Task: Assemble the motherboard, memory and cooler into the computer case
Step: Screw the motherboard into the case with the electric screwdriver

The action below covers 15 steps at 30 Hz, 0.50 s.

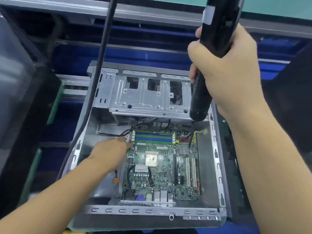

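Note:
The open metal computer case (pixel 152 211) lies on its side in the middle of the view. The green motherboard (pixel 162 166) lies flat inside it, with blue and green memory slots (pixel 153 137) along its far edge and the bare CPU (pixel 151 159) in the middle. My left hand (pixel 111 151) reaches into the case and touches the board's far left corner beside the memory slots; its fingertips are blurred. My right hand (pixel 226 68) grips a black electric screwdriver (pixel 202 92) held upright, and its bit (pixel 191 137) points down at the board's far right area. No cooler is in view.
The case's silver drive cage (pixel 148 93) spans its far end. A thick black cable (pixel 101 53) hangs down across the case's left side. Blue bins (pixel 135 53) sit beyond the case. A dark panel (pixel 20 98) stands at the left.

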Each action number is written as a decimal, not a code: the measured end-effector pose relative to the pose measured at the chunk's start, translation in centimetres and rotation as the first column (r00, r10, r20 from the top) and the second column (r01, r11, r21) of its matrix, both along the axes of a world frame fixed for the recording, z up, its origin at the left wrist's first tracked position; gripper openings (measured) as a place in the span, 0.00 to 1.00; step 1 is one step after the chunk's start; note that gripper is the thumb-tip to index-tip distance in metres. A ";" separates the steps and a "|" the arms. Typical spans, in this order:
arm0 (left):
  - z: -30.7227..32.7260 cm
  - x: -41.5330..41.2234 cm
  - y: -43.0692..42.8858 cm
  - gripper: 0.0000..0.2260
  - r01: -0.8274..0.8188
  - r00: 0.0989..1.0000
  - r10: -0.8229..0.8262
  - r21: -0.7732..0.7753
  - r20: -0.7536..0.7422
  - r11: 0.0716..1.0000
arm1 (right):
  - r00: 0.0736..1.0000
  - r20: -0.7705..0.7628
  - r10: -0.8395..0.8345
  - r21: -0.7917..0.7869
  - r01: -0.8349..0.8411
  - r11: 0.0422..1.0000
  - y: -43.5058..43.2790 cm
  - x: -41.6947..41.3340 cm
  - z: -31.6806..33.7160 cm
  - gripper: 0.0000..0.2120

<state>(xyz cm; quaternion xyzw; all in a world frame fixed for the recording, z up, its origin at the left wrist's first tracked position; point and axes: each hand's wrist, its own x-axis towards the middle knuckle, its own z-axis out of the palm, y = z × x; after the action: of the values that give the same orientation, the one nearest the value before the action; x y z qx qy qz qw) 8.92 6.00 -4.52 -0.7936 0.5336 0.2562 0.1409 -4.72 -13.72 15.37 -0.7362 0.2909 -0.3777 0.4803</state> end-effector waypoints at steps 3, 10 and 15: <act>0.5 0.7 0.1 0.23 -0.095 0.995 0.094 -0.056 -0.028 0.994 | 1.000 0.003 0.011 -0.004 -0.011 1.000 -0.4 0.2 -0.4 0.10; 1.0 0.3 0.4 0.28 -0.048 0.998 0.049 0.009 -0.045 0.999 | 0.999 0.023 0.036 -0.011 -0.035 0.999 -0.6 0.3 -0.5 0.15; 0.7 0.1 0.5 0.29 0.004 1.000 -0.003 0.011 -0.027 1.000 | 0.999 0.036 0.033 0.009 -0.033 0.999 -0.2 0.1 -0.5 0.14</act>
<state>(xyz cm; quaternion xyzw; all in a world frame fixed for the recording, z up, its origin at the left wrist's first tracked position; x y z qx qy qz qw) 9.07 6.49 -3.77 -0.7883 0.5354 0.2697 0.1384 -4.57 -13.88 14.85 -0.7315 0.2720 -0.3816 0.4953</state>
